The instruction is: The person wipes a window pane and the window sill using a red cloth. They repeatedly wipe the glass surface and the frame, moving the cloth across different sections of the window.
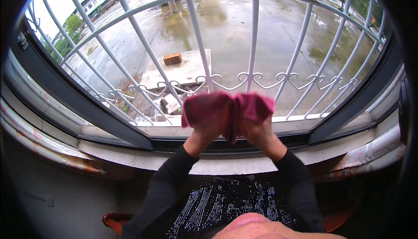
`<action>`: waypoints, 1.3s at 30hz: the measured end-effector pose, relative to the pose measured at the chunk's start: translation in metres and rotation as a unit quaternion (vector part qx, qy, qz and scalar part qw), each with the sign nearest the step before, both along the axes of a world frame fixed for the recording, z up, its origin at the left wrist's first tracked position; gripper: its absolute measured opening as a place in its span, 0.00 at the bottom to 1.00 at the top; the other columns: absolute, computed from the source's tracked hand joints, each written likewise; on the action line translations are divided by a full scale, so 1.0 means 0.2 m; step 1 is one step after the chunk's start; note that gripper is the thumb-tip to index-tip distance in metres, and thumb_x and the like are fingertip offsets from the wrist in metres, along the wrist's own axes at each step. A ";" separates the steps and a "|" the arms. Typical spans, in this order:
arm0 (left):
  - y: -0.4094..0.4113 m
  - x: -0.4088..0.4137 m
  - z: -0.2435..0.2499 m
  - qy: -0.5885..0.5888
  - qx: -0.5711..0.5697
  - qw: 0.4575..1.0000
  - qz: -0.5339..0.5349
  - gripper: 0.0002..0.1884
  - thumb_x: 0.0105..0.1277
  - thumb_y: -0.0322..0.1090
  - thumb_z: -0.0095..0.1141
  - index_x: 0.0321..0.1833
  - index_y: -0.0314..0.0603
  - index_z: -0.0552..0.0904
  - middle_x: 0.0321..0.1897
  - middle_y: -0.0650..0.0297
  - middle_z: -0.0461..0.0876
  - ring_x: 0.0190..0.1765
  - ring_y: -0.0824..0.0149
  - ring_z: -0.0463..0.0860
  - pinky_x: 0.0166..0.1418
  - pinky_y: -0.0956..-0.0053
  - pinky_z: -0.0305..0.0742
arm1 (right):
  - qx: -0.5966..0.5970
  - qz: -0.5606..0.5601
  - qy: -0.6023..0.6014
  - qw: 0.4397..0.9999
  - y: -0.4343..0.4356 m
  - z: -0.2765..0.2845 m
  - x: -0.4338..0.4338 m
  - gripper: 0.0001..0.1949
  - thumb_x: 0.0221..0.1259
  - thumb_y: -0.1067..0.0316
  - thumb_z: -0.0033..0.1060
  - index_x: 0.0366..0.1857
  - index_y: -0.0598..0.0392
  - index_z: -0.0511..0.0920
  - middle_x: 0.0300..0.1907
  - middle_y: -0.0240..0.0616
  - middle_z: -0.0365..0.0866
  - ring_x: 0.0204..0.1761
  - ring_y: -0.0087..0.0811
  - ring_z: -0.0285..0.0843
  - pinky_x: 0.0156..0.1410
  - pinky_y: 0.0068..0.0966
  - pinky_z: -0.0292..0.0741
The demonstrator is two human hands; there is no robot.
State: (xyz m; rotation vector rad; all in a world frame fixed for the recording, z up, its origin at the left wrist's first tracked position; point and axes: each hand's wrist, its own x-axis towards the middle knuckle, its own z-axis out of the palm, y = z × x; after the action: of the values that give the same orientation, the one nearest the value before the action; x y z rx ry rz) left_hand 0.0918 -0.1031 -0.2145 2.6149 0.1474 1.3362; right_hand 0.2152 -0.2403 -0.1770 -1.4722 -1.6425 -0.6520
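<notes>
Both hands hold a dark pink cloth up in front of the open window. My left hand grips the cloth from the left, and most of its fingers are hidden under the fabric. My right hand holds the other side, its fingers likewise covered. Between the hands the cloth hangs down in a fold. Behind it stand the white metal bars of a window grille, with a row of curled scrollwork low down. Whether the cloth touches the bars I cannot tell.
The white windowsill runs below my forearms, behind the dark window frame. Curtains with a floral pattern hang at both sides. Outside, a brick lies on a pale slab above wet paving.
</notes>
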 end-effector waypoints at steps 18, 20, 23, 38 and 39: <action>-0.18 0.14 -0.18 0.094 0.103 0.987 -0.083 0.24 0.58 0.29 0.61 0.61 0.46 0.78 0.58 0.53 0.77 0.61 0.49 0.74 0.69 0.49 0.61 | 0.053 -0.153 0.027 0.986 -0.29 -0.59 0.22 0.24 0.50 0.66 0.67 0.55 0.55 0.78 0.62 0.51 0.73 0.65 0.54 0.68 0.71 0.52 0.60; -0.18 0.09 -0.33 0.107 0.073 0.987 -0.090 0.21 0.58 0.28 0.60 0.57 0.45 0.80 0.55 0.54 0.78 0.58 0.48 0.75 0.68 0.49 0.62 | 0.002 -0.118 0.058 0.991 -0.31 -0.71 0.16 0.24 0.45 0.66 0.68 0.51 0.55 0.81 0.59 0.48 0.76 0.62 0.52 0.71 0.70 0.51 0.61; -0.14 0.06 -0.35 0.093 0.078 0.991 -0.057 0.18 0.57 0.29 0.61 0.52 0.44 0.81 0.51 0.53 0.78 0.55 0.48 0.76 0.67 0.52 0.63 | 0.024 -0.082 0.044 0.995 -0.25 -0.56 0.12 0.24 0.43 0.65 0.69 0.51 0.50 0.82 0.52 0.42 0.80 0.55 0.45 0.76 0.64 0.46 0.68; -0.16 0.25 0.09 -0.142 -0.009 0.988 0.056 0.31 0.63 0.39 0.64 0.66 0.31 0.70 0.62 0.46 0.72 0.67 0.48 0.70 0.69 0.57 0.63 | 0.250 -0.260 -0.042 0.932 -0.27 0.20 0.67 0.35 0.51 0.52 0.71 0.64 0.51 0.69 0.63 0.48 0.69 0.65 0.51 0.64 0.67 0.50 0.57; -0.20 0.27 0.05 -0.119 0.020 0.990 0.068 0.29 0.62 0.36 0.64 0.65 0.35 0.72 0.61 0.48 0.73 0.65 0.47 0.70 0.70 0.55 0.62 | 0.233 -0.278 -0.007 0.932 -0.32 0.02 0.67 0.36 0.53 0.52 0.69 0.66 0.52 0.67 0.64 0.49 0.67 0.67 0.53 0.61 0.69 0.51 0.55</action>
State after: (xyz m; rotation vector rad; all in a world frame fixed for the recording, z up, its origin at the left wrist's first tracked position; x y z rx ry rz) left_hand 0.1450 -0.1433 -0.2037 2.4902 0.2691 1.6995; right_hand 0.3482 -0.3033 -0.1728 -1.5601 -0.9626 -1.2687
